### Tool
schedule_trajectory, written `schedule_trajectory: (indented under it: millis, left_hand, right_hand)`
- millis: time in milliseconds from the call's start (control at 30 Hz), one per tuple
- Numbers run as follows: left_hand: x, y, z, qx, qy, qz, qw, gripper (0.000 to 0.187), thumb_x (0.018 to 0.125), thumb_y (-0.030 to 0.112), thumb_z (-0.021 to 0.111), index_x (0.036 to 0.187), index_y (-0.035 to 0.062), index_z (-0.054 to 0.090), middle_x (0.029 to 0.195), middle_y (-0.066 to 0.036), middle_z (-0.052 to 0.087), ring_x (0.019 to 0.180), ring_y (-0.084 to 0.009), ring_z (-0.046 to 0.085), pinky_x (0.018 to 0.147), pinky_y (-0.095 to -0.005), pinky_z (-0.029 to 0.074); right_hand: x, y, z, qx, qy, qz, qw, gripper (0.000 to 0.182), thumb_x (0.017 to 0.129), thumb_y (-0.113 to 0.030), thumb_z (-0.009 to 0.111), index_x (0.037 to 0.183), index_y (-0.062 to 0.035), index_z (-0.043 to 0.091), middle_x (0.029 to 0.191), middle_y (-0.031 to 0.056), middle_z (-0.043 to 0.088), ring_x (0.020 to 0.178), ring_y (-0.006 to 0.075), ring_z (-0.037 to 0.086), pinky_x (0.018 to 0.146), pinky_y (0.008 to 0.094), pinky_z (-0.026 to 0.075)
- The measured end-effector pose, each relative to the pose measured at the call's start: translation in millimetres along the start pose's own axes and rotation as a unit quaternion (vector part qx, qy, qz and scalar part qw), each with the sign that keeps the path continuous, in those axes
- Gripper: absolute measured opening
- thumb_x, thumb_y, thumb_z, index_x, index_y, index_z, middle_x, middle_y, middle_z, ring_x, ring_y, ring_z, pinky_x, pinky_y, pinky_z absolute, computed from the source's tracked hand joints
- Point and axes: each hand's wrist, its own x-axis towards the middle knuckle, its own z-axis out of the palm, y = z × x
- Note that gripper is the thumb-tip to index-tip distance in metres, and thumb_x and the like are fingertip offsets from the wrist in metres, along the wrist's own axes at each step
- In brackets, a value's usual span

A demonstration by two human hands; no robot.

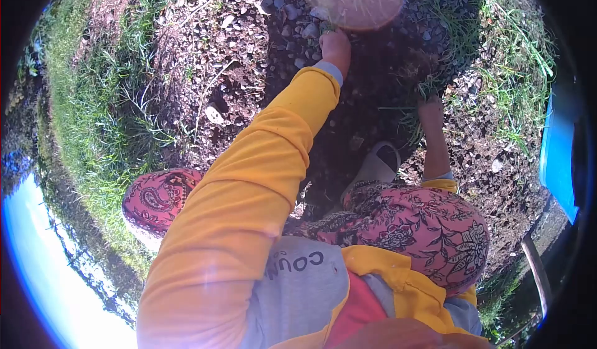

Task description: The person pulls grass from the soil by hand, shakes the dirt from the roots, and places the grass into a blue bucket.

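Note:
My left hand (336,45), at the end of a yellow sleeve, reaches to the stony soil (292,22) near the top of the view. Its fingers are bent together at a small green plant (326,27), and their tips are hard to make out. On the right, my right hand (430,110) is low at a clump of grass (429,88) with dark roots or soil beside it. Its fingers are closed round the grass. Both hands are apart, with shaded ground between them.
Patterned pink cloth covers my knees (423,225). A light shoe (379,162) rests on the soil between them. Grass (93,119) grows at the left, and cut grass (516,50) lies at the right. A blue object (558,156) stands at the right edge, above a wooden stick (536,268).

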Motion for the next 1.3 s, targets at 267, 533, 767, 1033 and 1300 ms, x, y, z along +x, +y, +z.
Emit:
schedule_trajectory:
  millis: [267, 533, 767, 1033, 1300]
  left_hand:
    - [15.5, -18.6, -5.3, -0.052, -0.065, 0.035, 0.996, 0.021, 0.08, 0.016, 0.05, 0.092, 0.0078, 0.066, 0.095, -0.01, 0.063, 0.089, -0.0247, 0.061, 0.065, -0.0371, 0.049]
    - [25.3, -40.7, -10.3, 0.009, -0.042, 0.114, 0.993, 0.02, 0.08, 0.016, 0.051, 0.092, 0.0136, 0.067, 0.097, -0.006, 0.064, 0.089, -0.0238, 0.061, 0.068, -0.0344, 0.048]
    - [10.4, -36.7, -13.1, -0.041, 0.007, 0.108, 0.993, 0.019, 0.077, 0.013, 0.05, 0.084, 0.0086, 0.067, 0.091, -0.011, 0.064, 0.085, -0.0252, 0.062, 0.067, -0.0343, 0.05]
    - [14.2, -39.6, -4.3, -0.067, -0.039, 0.092, 0.993, 0.023, 0.079, 0.015, 0.047, 0.089, 0.0086, 0.067, 0.095, -0.012, 0.063, 0.088, -0.0269, 0.061, 0.072, -0.0366, 0.049]
    - [11.5, -46.1, -8.2, -0.053, -0.063, 0.119, 0.99, 0.021, 0.077, 0.014, 0.049, 0.087, 0.0077, 0.067, 0.095, -0.013, 0.063, 0.087, -0.0273, 0.062, 0.071, -0.0362, 0.049]
  right_hand:
    - [7.2, 30.6, 19.5, 0.022, -0.016, 0.009, 1.0, 0.046, 0.078, -0.04, 0.057, 0.099, 0.0006, 0.057, 0.096, 0.0259, 0.055, 0.093, 0.0391, 0.051, 0.08, 0.0426, 0.041]
    - [10.0, 47.3, 36.6, 0.095, -0.046, 0.008, 0.994, 0.042, 0.083, -0.037, 0.051, 0.108, -0.0033, 0.055, 0.101, 0.0253, 0.053, 0.096, 0.039, 0.05, 0.08, 0.043, 0.041]
    - [5.2, 26.9, 22.7, 0.241, -0.05, 0.141, 0.959, 0.046, 0.079, -0.038, 0.058, 0.106, -0.0003, 0.056, 0.096, 0.0222, 0.057, 0.09, 0.0347, 0.054, 0.078, 0.0388, 0.041]
    - [-1.3, -0.3, 7.1, 0.401, -0.088, 0.247, 0.877, 0.041, 0.081, -0.031, 0.059, 0.111, -0.0039, 0.054, 0.1, 0.0125, 0.058, 0.083, 0.0224, 0.057, 0.073, 0.0331, 0.043]
    - [-8.7, -6.7, 1.9, 0.539, -0.069, 0.259, 0.799, 0.041, 0.078, -0.031, 0.062, 0.107, -0.0016, 0.055, 0.094, 0.0084, 0.058, 0.08, 0.019, 0.054, 0.07, 0.033, 0.043]
